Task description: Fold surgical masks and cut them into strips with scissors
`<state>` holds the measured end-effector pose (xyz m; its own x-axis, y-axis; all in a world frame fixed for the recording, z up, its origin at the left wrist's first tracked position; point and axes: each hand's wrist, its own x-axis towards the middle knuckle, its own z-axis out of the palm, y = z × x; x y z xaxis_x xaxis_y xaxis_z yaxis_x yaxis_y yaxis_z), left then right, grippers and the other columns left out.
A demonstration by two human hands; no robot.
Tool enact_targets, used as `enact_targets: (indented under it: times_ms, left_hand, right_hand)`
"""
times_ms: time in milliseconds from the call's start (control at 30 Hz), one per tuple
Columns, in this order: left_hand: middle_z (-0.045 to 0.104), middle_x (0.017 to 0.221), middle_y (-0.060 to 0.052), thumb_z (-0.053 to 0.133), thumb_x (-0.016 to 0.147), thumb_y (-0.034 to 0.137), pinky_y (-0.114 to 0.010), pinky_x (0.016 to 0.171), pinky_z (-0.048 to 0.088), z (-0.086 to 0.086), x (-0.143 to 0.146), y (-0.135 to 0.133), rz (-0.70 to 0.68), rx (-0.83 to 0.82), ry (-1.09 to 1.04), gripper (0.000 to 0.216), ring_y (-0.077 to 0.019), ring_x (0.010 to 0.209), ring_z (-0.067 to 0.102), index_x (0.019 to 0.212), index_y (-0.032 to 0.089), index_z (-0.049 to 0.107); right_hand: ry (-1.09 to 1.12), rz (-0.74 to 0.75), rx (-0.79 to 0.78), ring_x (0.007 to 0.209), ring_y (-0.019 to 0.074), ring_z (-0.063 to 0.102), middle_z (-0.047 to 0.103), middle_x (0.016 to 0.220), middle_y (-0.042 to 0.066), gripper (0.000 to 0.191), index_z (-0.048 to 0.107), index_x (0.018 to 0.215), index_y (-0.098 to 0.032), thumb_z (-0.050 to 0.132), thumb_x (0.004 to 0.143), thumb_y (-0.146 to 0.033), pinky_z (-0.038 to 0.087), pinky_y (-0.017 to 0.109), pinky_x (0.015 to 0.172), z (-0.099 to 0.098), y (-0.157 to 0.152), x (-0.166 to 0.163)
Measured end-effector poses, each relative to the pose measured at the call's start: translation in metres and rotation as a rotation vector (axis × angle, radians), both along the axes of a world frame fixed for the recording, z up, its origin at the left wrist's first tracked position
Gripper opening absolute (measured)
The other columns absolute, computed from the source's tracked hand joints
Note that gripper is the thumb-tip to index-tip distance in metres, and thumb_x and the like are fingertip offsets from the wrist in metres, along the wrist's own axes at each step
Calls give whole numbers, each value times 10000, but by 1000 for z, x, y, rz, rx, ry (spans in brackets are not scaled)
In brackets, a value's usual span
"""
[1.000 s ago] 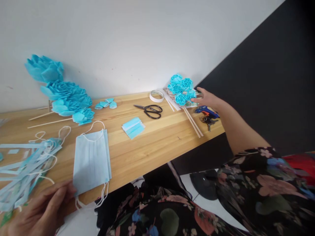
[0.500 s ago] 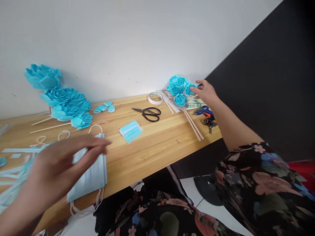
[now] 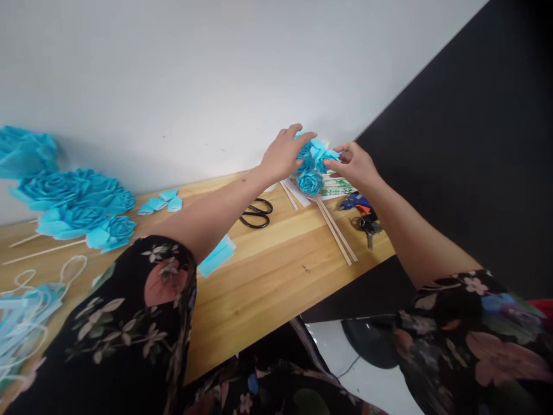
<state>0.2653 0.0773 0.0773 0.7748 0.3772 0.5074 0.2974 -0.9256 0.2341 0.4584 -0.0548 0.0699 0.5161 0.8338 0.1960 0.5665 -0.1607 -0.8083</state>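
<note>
A small cluster of blue handmade flowers (image 3: 310,182) lies at the back right of the table, with thin wooden sticks (image 3: 336,230) below it. My left hand (image 3: 285,151) reaches in from the left, fingers spread over the flowers at the cluster's back left. On the right side, my right hand (image 3: 352,164) pinches the edge of a blue flower (image 3: 328,158) between thumb and fingers. Parts of the cluster are hidden behind both hands.
Black-handled scissors (image 3: 257,213) lie partly under my left forearm, near a folded blue mask piece (image 3: 217,255). A blue glue gun (image 3: 356,200) and keys (image 3: 367,225) sit at right. Larger blue flowers (image 3: 78,199), petals (image 3: 162,203) and mask scraps (image 3: 26,323) occupy the left.
My left hand has moved from above the masks at left across to the flower cluster. My right hand stays at the cluster, its thumb on a flower. The view has shifted to the right.
</note>
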Motion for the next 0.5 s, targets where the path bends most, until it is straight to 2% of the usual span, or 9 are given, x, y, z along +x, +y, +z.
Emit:
enact_targets:
  times_ms: [133, 233, 333, 400, 500]
  left_hand:
    - [495, 1513, -76, 595, 790, 151, -516, 1144, 385, -7, 37, 15, -82, -3, -19, 602, -344, 1383, 452, 1373, 302, 591]
    - [563, 1429, -95, 573, 804, 152, -503, 1127, 398, -6, 49, 22, -86, -29, 2, 516, -336, 1310, 509, 1304, 255, 647]
    - [627, 1321, -102, 515, 859, 169, -464, 1091, 422, -2, 53, 23, -45, -71, 13, 444, -298, 1221, 556, 1270, 233, 669]
    - [639, 1296, -111, 488, 877, 166, -439, 1080, 427, 1, 54, 22, -13, -72, 5, 448, -277, 1199, 564, 1291, 199, 655]
    - [643, 1289, -128, 488, 862, 145, -437, 1065, 434, 1, 55, 19, 11, -78, 9, 476, -281, 1189, 570, 1311, 163, 643]
  right_hand:
    - [-44, 20, -14, 976, 275, 714, 718, 1072, 66, 396, 648, 1145, -267, 802, 791, -355, 665, 476, 815, 3, 2, 5]
    - [-155, 15, -69, 975, 289, 714, 724, 1044, 61, 356, 688, 1096, -259, 802, 781, -381, 654, 473, 813, 10, 1, 9]
    - [-336, 1, -167, 1046, 332, 695, 724, 997, 67, 328, 711, 1025, -256, 825, 759, -411, 612, 494, 885, 19, 2, 12]
    - [-438, -2, -226, 1084, 355, 679, 719, 986, 78, 364, 706, 1027, -255, 852, 734, -414, 571, 522, 949, 22, 6, 12]
    - [-475, -13, -230, 1125, 371, 658, 702, 1015, 88, 565, 653, 1193, -266, 886, 702, -420, 532, 563, 994, 19, 17, 6]
